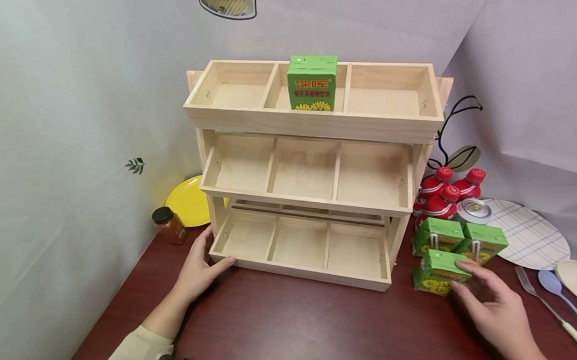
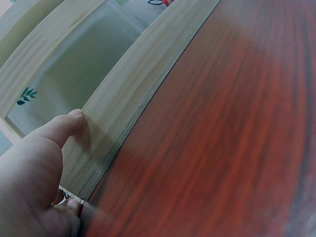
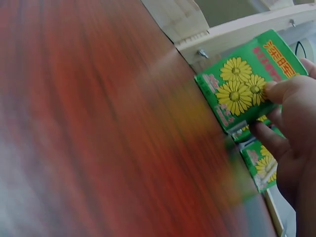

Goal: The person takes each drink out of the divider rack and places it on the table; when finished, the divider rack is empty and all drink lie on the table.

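Observation:
A three-tier wooden shelf (image 1: 252,122) stands on the table, each tier split into three compartments. My left hand (image 1: 199,270) grips the lower left corner of its bottom tray (image 2: 118,106), thumb on the front board and fingers round the side. On the right, my right hand (image 1: 500,310) holds a green drink carton (image 1: 439,270) with yellow flowers, the thumb against its printed face in the right wrist view. Two more green cartons (image 1: 438,235) stand just behind it. Another drink carton (image 1: 312,84) sits upright in the top tier's middle compartment.
Red-capped bottles (image 1: 444,200) and a can (image 1: 474,209) stand right of the shelf, near a checked plate (image 1: 533,233). A fork (image 1: 549,307) and spoons (image 1: 571,278) lie far right. Left are a yellow plate (image 1: 188,202) and a dark-lidded jar (image 1: 169,226).

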A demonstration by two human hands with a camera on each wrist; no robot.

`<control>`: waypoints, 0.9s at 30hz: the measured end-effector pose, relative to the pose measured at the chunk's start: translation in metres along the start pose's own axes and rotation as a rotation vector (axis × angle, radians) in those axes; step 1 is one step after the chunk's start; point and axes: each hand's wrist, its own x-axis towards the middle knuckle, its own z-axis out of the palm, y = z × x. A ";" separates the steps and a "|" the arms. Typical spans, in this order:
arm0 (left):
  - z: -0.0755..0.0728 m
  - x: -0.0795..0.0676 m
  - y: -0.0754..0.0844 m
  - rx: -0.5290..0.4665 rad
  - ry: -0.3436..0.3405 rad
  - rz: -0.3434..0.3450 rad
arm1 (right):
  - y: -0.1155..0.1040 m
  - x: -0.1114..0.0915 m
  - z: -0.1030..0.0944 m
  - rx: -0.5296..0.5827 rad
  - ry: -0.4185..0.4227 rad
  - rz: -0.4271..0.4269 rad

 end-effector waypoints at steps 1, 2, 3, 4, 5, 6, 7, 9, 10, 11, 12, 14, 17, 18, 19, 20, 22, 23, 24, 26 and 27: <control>0.000 0.000 0.000 -0.001 -0.002 0.002 | 0.001 0.000 0.001 -0.016 0.009 -0.027; 0.000 0.000 0.000 -0.004 -0.004 0.004 | 0.002 0.000 0.001 -0.030 0.016 -0.053; -0.001 0.000 0.000 -0.003 -0.003 0.005 | 0.002 0.000 0.002 -0.044 0.024 -0.069; -0.001 0.000 0.000 -0.002 -0.003 0.006 | 0.002 0.000 0.002 -0.055 0.030 -0.079; -0.001 0.000 -0.001 0.000 -0.001 0.007 | 0.002 0.001 0.003 -0.064 0.037 -0.083; -0.001 0.000 -0.001 0.000 -0.001 0.007 | 0.002 0.001 0.003 -0.069 0.044 -0.086; -0.001 0.000 -0.001 0.000 -0.002 0.006 | 0.002 0.001 0.003 -0.078 0.051 -0.087; -0.001 0.000 -0.001 0.005 -0.004 0.003 | 0.000 0.001 0.004 -0.091 0.060 -0.084; -0.001 -0.001 -0.001 0.003 -0.005 0.003 | 0.000 0.001 0.004 -0.098 0.063 -0.084; -0.001 -0.001 -0.001 0.003 -0.005 0.002 | 0.000 0.001 0.004 -0.106 0.065 -0.081; -0.001 -0.001 -0.001 0.003 -0.006 0.001 | -0.001 0.000 0.004 -0.108 0.065 -0.078; 0.000 -0.001 -0.001 0.002 -0.003 0.002 | -0.001 0.000 0.005 -0.115 0.064 -0.072; 0.000 -0.001 0.000 0.003 -0.005 0.004 | -0.001 0.000 0.005 -0.110 0.073 -0.072; 0.001 -0.001 0.000 0.002 -0.006 0.004 | 0.000 0.000 0.005 -0.104 0.076 -0.073; 0.001 -0.001 0.001 0.002 -0.008 0.004 | 0.000 0.000 0.006 -0.101 0.080 -0.073; 0.001 -0.001 0.001 0.001 -0.009 0.004 | 0.000 0.000 0.006 -0.097 0.084 -0.074; 0.001 -0.001 0.002 0.004 -0.009 0.000 | 0.000 0.000 0.006 -0.093 0.087 -0.074; 0.001 -0.001 0.003 0.007 -0.009 -0.001 | 0.000 0.000 0.007 -0.089 0.086 -0.074; 0.001 -0.001 0.003 0.011 -0.007 -0.002 | 0.000 0.001 0.007 -0.084 0.086 -0.075; 0.000 -0.001 0.003 0.020 -0.004 -0.004 | -0.001 0.001 0.008 -0.075 0.089 -0.078; 0.000 -0.001 0.004 0.023 -0.006 -0.005 | -0.002 0.002 0.008 -0.062 0.091 -0.083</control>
